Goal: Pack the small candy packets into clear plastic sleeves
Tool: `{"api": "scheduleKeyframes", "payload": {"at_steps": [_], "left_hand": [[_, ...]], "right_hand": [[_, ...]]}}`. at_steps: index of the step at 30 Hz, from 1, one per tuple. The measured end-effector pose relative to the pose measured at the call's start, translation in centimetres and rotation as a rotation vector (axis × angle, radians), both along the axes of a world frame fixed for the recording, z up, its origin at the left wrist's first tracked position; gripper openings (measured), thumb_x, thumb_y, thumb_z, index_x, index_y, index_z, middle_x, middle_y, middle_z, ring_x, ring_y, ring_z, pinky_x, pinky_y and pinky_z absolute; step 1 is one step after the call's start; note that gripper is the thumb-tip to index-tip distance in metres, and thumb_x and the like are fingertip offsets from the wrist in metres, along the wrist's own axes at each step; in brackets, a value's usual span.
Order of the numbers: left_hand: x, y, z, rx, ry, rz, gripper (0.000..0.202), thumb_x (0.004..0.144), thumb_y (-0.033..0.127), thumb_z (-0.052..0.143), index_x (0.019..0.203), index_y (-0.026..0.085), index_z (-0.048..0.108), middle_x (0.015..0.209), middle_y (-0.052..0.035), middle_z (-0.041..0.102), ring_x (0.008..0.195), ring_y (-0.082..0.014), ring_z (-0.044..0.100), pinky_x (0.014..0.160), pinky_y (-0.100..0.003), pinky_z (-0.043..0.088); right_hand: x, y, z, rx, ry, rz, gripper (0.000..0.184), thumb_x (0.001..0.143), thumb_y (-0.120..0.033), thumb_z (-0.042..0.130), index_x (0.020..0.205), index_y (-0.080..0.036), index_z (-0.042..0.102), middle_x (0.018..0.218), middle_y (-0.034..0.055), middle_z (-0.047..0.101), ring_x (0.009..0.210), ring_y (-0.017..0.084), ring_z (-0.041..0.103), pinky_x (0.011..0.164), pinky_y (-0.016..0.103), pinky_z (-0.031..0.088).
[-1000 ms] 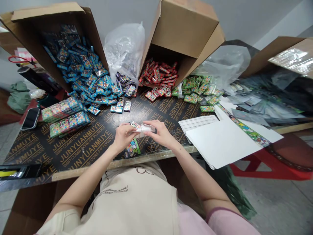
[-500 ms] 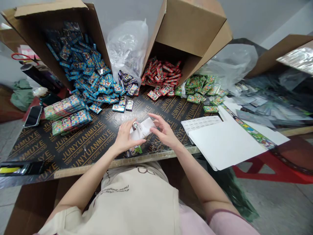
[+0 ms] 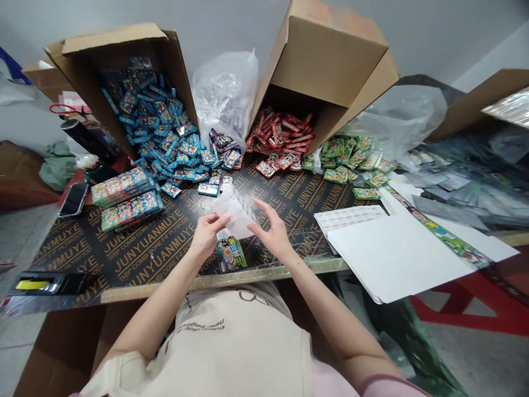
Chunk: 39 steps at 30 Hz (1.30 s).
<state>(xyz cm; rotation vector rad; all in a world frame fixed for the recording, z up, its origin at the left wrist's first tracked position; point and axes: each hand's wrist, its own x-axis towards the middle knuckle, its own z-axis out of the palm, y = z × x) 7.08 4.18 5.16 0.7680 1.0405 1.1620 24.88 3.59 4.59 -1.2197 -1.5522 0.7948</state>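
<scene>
My left hand (image 3: pixel 208 234) pinches a thin whitish sheet or bag (image 3: pixel 236 212) between thumb and fingers. Motion smears the sheet, and I cannot tell whether it is paper or plastic. At its right side is my right hand (image 3: pixel 270 230), fingers and thumb apart, the thumb close to the sheet's edge. Below the sheet, by the table's front edge, lies a dark printed packet (image 3: pixel 231 256) with a green border, its upper part partly covered. Small blue packets (image 3: pixel 208 189) lie beyond my left hand.
Behind are cartons spilling blue packets (image 3: pixel 165 138) and red packets (image 3: pixel 285 132), with purple packets (image 3: pixel 225 146) between and green packets (image 3: pixel 351 157) to the right. Left stand stacked boxes (image 3: pixel 132 209), a phone (image 3: pixel 73 199) and a tape dispenser (image 3: pixel 49 284). White sheets (image 3: pixel 388 253) overhang the front edge.
The white item has spread out wider and tilted up towards the left. My right hand has opened away from it. The dark packet below now shows more fully. The whole view has shifted slightly.
</scene>
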Motion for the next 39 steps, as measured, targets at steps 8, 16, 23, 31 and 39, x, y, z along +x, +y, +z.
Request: {"api": "scheduleKeyframes", "payload": {"at_steps": [8, 16, 23, 31, 39], "left_hand": [[-0.9, -0.1, -0.4, 0.193, 0.416, 0.143, 0.042, 0.053, 0.038, 0.083, 0.085, 0.015, 0.067, 0.082, -0.0036, 0.068, 0.078, -0.0168, 0.061, 0.075, -0.029, 0.047], [-1.6, -0.2, -0.9, 0.184, 0.467, -0.213, 0.031, 0.065, 0.04, 0.073, 0.059, 0.012, 0.061, 0.055, 0.0025, 0.053, 0.053, -0.0094, 0.045, 0.054, -0.023, 0.035], [-0.6, -0.9, -1.3, 0.152, 0.412, -0.205, 0.031, 0.063, 0.039, 0.075, 0.057, 0.012, 0.061, 0.052, 0.0036, 0.051, 0.05, -0.0072, 0.041, 0.05, -0.021, 0.031], [-0.4, -1.2, -2.2, 0.033, 0.343, -0.132, 0.034, 0.056, 0.04, 0.079, 0.056, 0.011, 0.062, 0.049, 0.0029, 0.052, 0.045, -0.0068, 0.041, 0.046, -0.02, 0.028], [0.4, -1.6, -1.2, 0.108, 0.328, -0.143, 0.025, 0.061, 0.035, 0.077, 0.069, 0.012, 0.068, 0.06, 0.0012, 0.061, 0.054, -0.0093, 0.05, 0.055, -0.022, 0.038]], "right_hand": [[-0.7, -0.3, 0.6, -0.217, -0.002, 0.028, 0.03, 0.074, -0.023, 0.068, 0.103, -0.018, 0.07, 0.078, 0.0032, 0.073, 0.071, 0.02, 0.067, 0.072, 0.032, 0.051], [1.4, 0.2, 1.9, -0.135, -0.324, 0.273, 0.022, 0.075, -0.02, 0.071, 0.096, -0.02, 0.073, 0.094, 0.0054, 0.075, 0.083, 0.021, 0.068, 0.077, 0.032, 0.048], [1.5, 0.6, 1.1, 0.005, -0.342, 0.25, 0.011, 0.085, -0.02, 0.061, 0.08, -0.019, 0.07, 0.077, 0.0033, 0.072, 0.072, 0.017, 0.063, 0.072, 0.03, 0.044], [0.4, -0.5, 0.9, 0.23, -0.102, 0.09, 0.012, 0.091, -0.022, 0.049, 0.093, -0.022, 0.061, 0.111, 0.0089, 0.065, 0.105, 0.022, 0.059, 0.091, 0.039, 0.045], [-0.3, -0.1, 0.5, -0.106, -0.08, 0.267, 0.055, 0.081, -0.011, 0.056, 0.134, -0.023, 0.045, 0.073, -0.0034, 0.059, 0.069, 0.014, 0.058, 0.073, 0.029, 0.048]]}}
